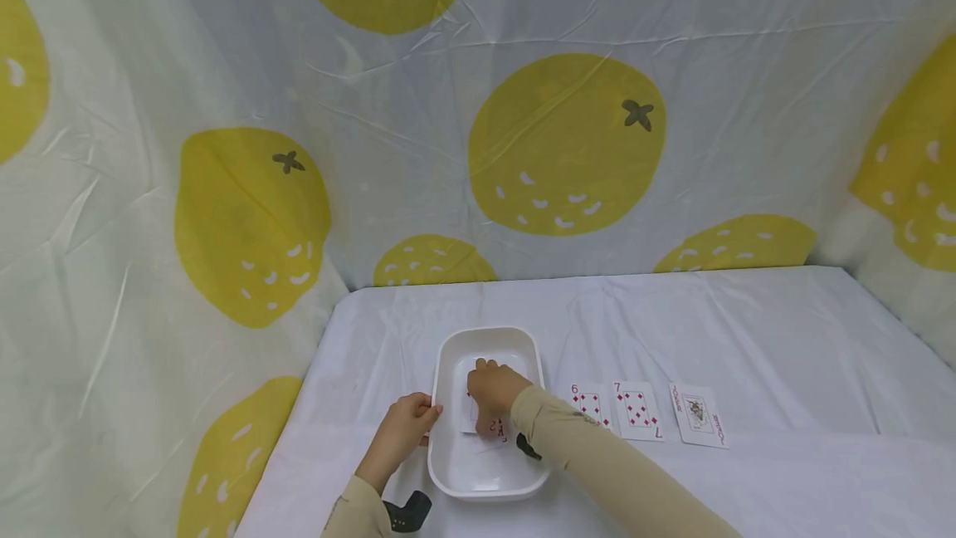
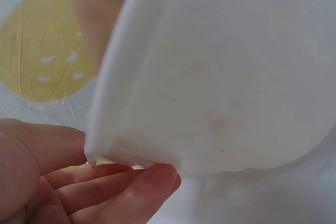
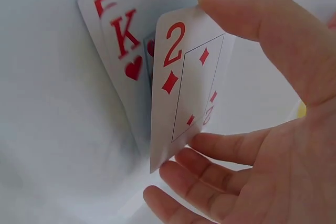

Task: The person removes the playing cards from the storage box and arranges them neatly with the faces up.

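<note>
My right hand (image 1: 495,393) is inside a white tray (image 1: 489,476), pinching a two of diamonds playing card (image 3: 184,72) between thumb and fingers. In the right wrist view that card stands tilted above a king of hearts (image 3: 123,40), with another red-marked card (image 3: 94,4) partly hidden under the king. My left hand (image 1: 403,430) grips the tray's left side. In the left wrist view its thumb lies at the rim and its fingers (image 2: 142,195) curl beneath the tray's outer wall (image 2: 210,77).
Right of the tray, a six of diamonds (image 1: 588,402), a seven of diamonds (image 1: 637,411) and a joker (image 1: 699,415) lie face up in a row on the white tablecloth (image 1: 807,355). My right sleeve partly covers the six. A lemon-print curtain (image 1: 418,148) hangs behind.
</note>
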The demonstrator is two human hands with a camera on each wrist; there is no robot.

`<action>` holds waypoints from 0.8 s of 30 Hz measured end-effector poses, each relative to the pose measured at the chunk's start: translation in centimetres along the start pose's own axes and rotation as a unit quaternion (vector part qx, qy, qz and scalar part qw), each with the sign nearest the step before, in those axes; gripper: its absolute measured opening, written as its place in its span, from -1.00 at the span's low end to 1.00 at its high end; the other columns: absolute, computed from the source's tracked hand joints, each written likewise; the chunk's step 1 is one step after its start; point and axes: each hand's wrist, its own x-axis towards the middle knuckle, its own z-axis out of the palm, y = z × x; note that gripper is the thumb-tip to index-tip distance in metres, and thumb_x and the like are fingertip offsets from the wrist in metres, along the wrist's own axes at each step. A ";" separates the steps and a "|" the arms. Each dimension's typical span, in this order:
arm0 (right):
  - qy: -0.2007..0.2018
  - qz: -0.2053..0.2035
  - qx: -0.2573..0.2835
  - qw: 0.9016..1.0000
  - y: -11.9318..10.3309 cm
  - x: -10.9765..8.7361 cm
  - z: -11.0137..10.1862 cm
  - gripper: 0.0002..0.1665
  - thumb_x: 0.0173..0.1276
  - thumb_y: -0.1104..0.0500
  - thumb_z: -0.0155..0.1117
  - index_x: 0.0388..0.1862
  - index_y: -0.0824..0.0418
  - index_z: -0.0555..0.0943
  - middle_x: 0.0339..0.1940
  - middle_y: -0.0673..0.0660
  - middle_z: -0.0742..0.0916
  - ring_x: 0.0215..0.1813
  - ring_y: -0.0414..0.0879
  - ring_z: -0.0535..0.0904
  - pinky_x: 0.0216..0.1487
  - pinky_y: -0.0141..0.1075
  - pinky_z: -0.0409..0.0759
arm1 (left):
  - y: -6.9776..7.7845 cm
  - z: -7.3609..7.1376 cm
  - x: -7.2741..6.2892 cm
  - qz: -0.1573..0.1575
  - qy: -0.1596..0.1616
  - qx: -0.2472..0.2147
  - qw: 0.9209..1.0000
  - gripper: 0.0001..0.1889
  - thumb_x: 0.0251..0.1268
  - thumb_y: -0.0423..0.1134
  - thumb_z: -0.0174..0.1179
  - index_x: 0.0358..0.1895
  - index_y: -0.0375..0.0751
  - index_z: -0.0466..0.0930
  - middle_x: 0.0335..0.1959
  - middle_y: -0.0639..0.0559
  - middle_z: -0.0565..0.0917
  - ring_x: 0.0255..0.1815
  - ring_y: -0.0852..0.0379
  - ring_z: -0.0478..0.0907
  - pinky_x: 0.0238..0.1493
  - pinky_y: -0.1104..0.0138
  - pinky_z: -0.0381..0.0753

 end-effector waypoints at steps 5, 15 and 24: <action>-0.004 0.001 -0.013 1.000 0.1 -0.1 -1.2 -0.42 -0.31 -0.06 0.53 -0.30 0.17 0.52 -0.41 0.03 0.42 -0.35 -0.13 0.33 -0.29 -0.29 0.47 | 0.1 0.0 -0.1 0.004 0.000 -0.001 1.000 -0.77 0.24 -0.32 0.09 -0.20 -0.50 0.49 -0.40 -0.16 0.59 -0.45 0.05 0.57 -0.54 0.32 0.62; 0.004 -0.006 -0.030 1.000 2.4 -1.8 -4.2 -0.22 -0.29 -0.11 0.52 -0.10 0.25 0.48 -0.33 0.05 0.44 -0.27 -0.09 0.35 -0.18 -0.26 0.46 | 0.1 0.2 0.0 -0.010 0.000 -0.005 1.000 -0.76 0.25 -0.33 0.08 -0.17 -0.51 0.47 -0.38 -0.19 0.60 -0.44 0.02 0.59 -0.53 0.33 0.62; 0.016 -0.009 -0.025 1.000 6.0 -4.8 -5.8 -0.12 -0.28 -0.07 0.51 -0.01 0.36 0.41 -0.27 0.11 0.44 -0.26 -0.05 0.36 -0.17 -0.20 0.47 | 0.1 0.2 0.1 -0.011 0.004 0.005 1.000 -0.76 0.25 -0.33 0.08 -0.17 -0.50 0.48 -0.37 -0.18 0.60 -0.42 0.03 0.58 -0.53 0.34 0.62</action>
